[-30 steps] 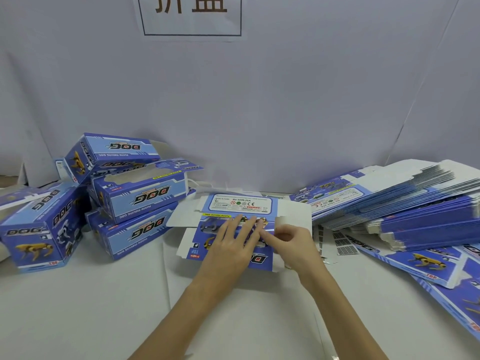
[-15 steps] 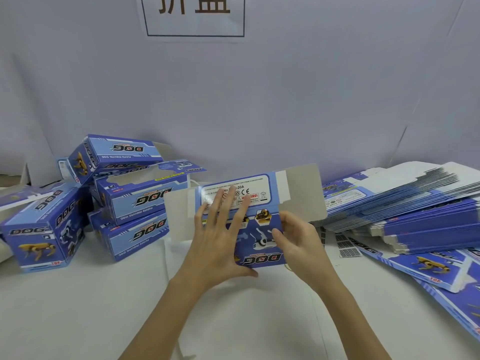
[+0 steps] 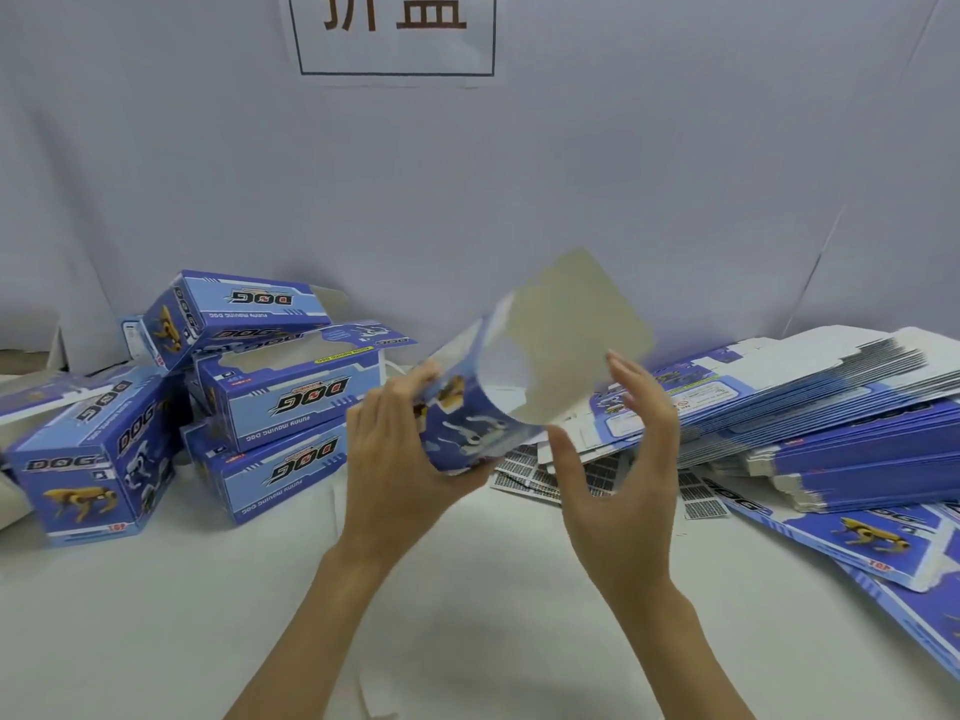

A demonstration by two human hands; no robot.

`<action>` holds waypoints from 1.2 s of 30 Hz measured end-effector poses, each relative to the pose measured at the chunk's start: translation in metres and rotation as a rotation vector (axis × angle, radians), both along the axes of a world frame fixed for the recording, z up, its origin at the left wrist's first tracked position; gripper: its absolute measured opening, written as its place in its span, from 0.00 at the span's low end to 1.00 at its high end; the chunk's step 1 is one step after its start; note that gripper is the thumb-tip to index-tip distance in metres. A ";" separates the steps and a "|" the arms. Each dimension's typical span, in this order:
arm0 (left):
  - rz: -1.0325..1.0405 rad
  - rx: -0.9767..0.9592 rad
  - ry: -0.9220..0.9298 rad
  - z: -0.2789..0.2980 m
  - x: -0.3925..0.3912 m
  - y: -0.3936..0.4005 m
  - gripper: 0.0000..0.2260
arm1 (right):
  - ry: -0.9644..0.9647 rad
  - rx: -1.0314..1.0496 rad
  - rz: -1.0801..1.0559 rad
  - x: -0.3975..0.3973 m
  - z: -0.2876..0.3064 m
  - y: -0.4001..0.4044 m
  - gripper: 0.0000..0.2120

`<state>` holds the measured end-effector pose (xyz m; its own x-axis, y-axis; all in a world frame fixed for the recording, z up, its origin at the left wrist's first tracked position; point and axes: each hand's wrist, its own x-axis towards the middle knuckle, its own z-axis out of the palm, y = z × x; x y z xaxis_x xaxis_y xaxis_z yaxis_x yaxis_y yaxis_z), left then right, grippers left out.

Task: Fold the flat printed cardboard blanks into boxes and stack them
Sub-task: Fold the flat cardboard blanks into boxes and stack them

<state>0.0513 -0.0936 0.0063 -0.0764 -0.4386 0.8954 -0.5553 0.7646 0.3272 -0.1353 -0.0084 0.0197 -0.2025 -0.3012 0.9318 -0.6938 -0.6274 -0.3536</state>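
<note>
The left hand (image 3: 395,459) grips a blue printed blank (image 3: 483,407) held up above the white table (image 3: 156,615), centre (its grey inner flap tilts far-right). The right hand (image 3: 628,459) is spread open just beside it. Folded boxes (image 3: 291,402) sit left, flat blanks (image 3: 831,402) right.

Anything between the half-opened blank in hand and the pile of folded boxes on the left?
Nothing visible. The left hand grips the blank above the table; the right hand is open beside it, not gripping. The folded boxes sit just left of the left hand, with only bare table between.
</note>
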 end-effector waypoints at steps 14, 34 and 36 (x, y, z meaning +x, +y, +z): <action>-0.913 0.929 0.842 0.011 0.002 0.025 0.27 | -0.818 1.273 0.859 0.002 -0.009 0.000 0.46; -0.562 0.991 0.377 -0.004 -0.015 0.009 0.33 | -0.694 1.086 0.721 -0.003 -0.018 -0.005 0.26; -0.625 1.038 0.404 -0.005 -0.014 0.009 0.31 | -0.584 1.033 0.662 0.000 -0.019 -0.005 0.33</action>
<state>0.0369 -0.0843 0.0015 -0.3255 -0.9314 0.1630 0.0835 0.1434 0.9861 -0.1356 -0.0132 0.0011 -0.0327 -0.9981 0.0527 0.0437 -0.0541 -0.9976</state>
